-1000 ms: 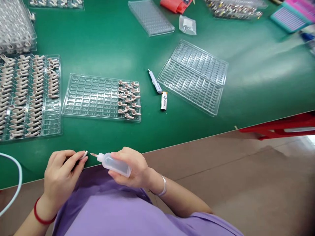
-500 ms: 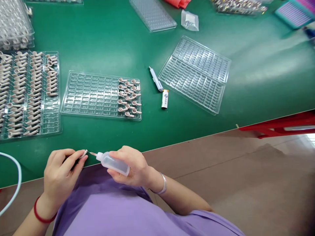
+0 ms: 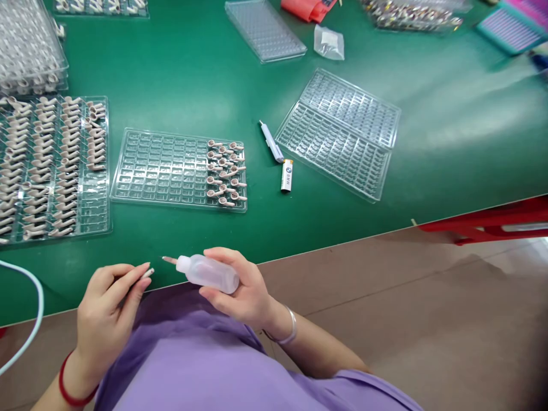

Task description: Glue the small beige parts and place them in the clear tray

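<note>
Between thumb and fingers, my left hand point(image 3: 109, 302) pinches a small pale part point(image 3: 148, 273), mostly hidden by the fingers. My right hand point(image 3: 244, 291) is wrapped round a translucent squeeze bottle point(image 3: 209, 273) with a white cap and a thin needle tip. The bottle lies nearly level, its tip pointing left and a short way off the pale part. Beyond my hands lies a clear tray point(image 3: 158, 171) with several beige spoon-shaped parts point(image 3: 225, 174) in its right end. To its left, a larger tray point(image 3: 94, 211) carries rows of similar beige parts point(image 3: 40, 165).
A white pen-like tool point(image 3: 271, 141) and a lighter point(image 3: 286, 176) lie right of the middle tray. Farther right is a clear blister tray point(image 3: 340, 134). Stacked filled trays point(image 3: 32, 51) stand at the far left. A white cable point(image 3: 38, 302) curves in at lower left.
My right hand has drawn the bottle to the right, so its tip is farther from the pale part. The pale part has tilted slightly in my left fingers.
</note>
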{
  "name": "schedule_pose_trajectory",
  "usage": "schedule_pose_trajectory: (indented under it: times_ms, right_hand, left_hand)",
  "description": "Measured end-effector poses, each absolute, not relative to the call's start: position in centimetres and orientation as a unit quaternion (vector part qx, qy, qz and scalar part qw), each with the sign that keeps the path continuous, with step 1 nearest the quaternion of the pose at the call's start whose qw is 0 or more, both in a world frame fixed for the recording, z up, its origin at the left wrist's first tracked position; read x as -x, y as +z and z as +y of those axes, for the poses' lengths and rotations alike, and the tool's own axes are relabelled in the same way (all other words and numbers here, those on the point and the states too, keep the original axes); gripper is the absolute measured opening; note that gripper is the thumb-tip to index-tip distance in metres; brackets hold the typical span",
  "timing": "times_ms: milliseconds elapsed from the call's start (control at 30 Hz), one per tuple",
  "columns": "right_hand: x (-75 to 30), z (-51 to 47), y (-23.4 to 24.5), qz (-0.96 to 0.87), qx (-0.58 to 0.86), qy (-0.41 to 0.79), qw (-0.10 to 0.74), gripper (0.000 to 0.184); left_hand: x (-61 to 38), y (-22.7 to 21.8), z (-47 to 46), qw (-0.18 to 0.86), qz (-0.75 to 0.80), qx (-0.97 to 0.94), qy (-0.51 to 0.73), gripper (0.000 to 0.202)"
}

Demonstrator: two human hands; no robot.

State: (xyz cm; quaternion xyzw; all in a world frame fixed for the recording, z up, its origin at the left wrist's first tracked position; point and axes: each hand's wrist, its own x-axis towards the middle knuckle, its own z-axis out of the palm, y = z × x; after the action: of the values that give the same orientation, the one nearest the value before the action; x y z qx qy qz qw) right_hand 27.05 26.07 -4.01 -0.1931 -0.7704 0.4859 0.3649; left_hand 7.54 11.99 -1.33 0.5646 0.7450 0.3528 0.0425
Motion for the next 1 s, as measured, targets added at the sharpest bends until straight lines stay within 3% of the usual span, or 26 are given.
schedule_pose_trajectory:
  times_ms: [167,267,367,633,1000]
  right_hand:
    - [-26.2,24.0,-4.4,-0.762,0.177,0.501,0.371,0.051]
    - [-25.5,22.9,-5.0,-0.799,0.151,0.416,0.408,0.042]
    - [-25.2,22.4,-5.7,-0.831,0.152,0.321,0.427,0.031]
    - [-25.4,22.1,-6.8,-0.857,0.149,0.266,0.415,0.027]
    - [-25.4,22.1,-7.0,-0.857,0.153,0.267,0.413,0.029]
  left_hand:
    - [-10.3,-0.7,10.7,0.309,0.757,-0.381,0.431,0.019]
    - [-11.4,-1.4,10.7,0.467,0.733,-0.203,0.451,0.032]
    - [-12.0,-2.8,10.5,0.551,0.679,-0.053,0.482,0.043]
    - [-13.2,-5.4,9.9,0.56,0.632,0.087,0.528,0.053]
    - [-13.0,-3.6,11.4,0.554,0.641,0.079,0.526,0.045]
